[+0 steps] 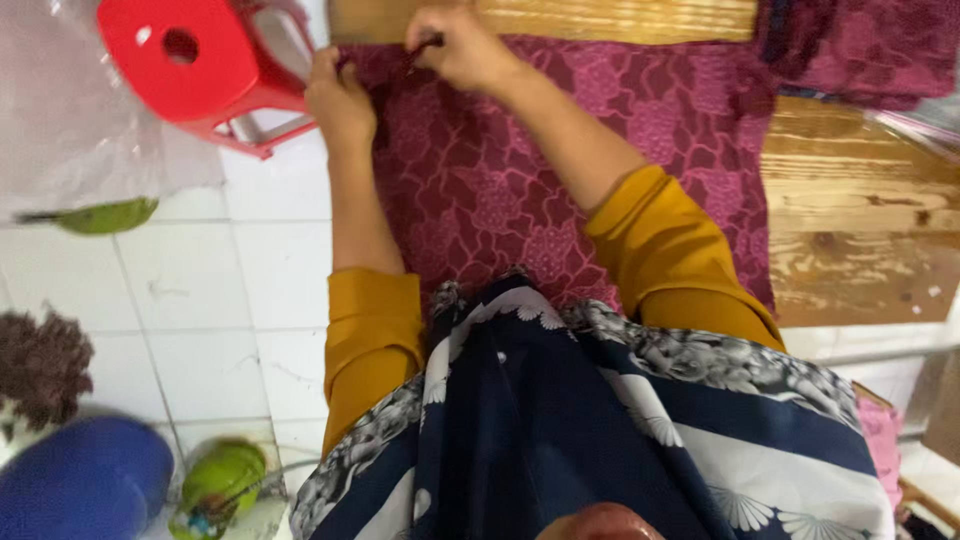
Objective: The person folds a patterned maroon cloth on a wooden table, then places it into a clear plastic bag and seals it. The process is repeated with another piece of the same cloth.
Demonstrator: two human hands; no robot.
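Head view, looking straight down: both arms in mustard-yellow sleeves are reaching away over a magenta patterned cloth that is lying spread on a wooden table. The left hand is pressing down on the cloth's far left edge, fingers curled over and closed on the fabric. The right hand is sitting just beside it at the far edge, pinched shut around a small dark tool, too blurred to tell whether it is a clip, a cutter or a needle holder. A second bundle of the same magenta fabric is lying at the far right.

What could go wrong, in my judgement: the hands are working close together, so the tool could nick the left fingers; and with the cloth's near end hanging off the table towards the person, it could be slipping or bunching if the left hand's hold loosens.

Packaging now: a sheet of clear plastic wrap is lying crumpled at the far left on the white tiled floor, beside a red plastic stool. Near left, a green bottle-like object and a blue rounded item are showing; no readable label or sign is visible.
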